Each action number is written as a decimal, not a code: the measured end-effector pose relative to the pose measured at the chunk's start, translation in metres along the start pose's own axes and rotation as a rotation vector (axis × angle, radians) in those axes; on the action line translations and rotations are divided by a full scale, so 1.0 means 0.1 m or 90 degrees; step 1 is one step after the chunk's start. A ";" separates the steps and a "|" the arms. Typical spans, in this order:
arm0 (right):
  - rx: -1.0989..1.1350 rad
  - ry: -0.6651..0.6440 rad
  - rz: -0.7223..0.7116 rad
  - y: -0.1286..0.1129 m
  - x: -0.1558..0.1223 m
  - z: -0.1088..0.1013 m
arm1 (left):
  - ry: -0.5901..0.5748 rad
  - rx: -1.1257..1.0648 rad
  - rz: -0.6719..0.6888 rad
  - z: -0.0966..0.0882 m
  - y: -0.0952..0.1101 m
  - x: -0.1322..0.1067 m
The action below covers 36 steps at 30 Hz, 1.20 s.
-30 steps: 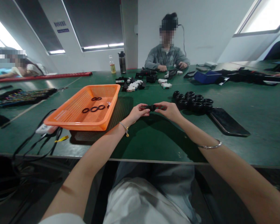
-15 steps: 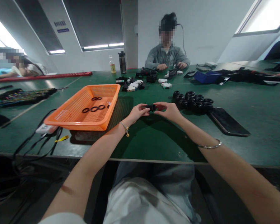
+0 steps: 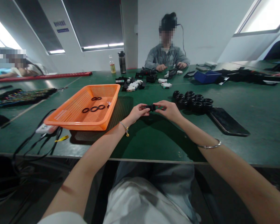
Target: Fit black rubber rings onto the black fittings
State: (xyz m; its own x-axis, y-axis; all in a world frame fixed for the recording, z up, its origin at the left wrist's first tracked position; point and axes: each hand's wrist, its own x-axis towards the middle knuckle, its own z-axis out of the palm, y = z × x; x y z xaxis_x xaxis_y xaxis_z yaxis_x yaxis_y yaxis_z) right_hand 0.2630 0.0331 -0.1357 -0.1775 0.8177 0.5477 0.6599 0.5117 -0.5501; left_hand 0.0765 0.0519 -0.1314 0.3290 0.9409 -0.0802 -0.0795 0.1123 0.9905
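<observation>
My left hand (image 3: 138, 112) and my right hand (image 3: 170, 110) meet above the green table (image 3: 154, 137), both pinching one small black part (image 3: 151, 107) between their fingertips. Just right of my right hand lies a cluster of several black round parts (image 3: 193, 101). To the left stands an orange mesh basket (image 3: 67, 119) with several black rings (image 3: 93, 109) on its bottom.
A dark phone (image 3: 228, 121) lies flat right of the black parts. Cables and a white power strip (image 3: 45, 129) sit left of the basket. A person across the table (image 3: 166, 56) handles black and white pieces (image 3: 135, 84). Two bottles (image 3: 118, 63) stand at the far edge.
Almost nothing differs; my right hand's fingers shifted slightly on the black part while both hands stayed in place.
</observation>
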 end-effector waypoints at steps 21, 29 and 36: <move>0.057 -0.024 0.053 -0.04 -0.02 -0.02 | -0.008 -0.008 -0.004 -0.01 0.00 0.01; 0.048 0.022 0.006 -0.04 -0.01 0.00 | -0.013 -0.022 -0.007 -0.01 -0.01 0.02; 0.051 0.021 0.015 -0.05 -0.01 0.00 | -0.014 -0.021 -0.012 -0.01 -0.01 0.01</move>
State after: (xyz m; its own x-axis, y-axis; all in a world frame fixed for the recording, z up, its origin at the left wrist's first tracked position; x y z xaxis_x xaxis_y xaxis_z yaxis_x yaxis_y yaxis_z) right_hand 0.2596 0.0292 -0.1337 -0.1374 0.8212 0.5539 0.6033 0.5129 -0.6107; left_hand 0.0755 0.0531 -0.1324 0.3507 0.9315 -0.0968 -0.1035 0.1413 0.9845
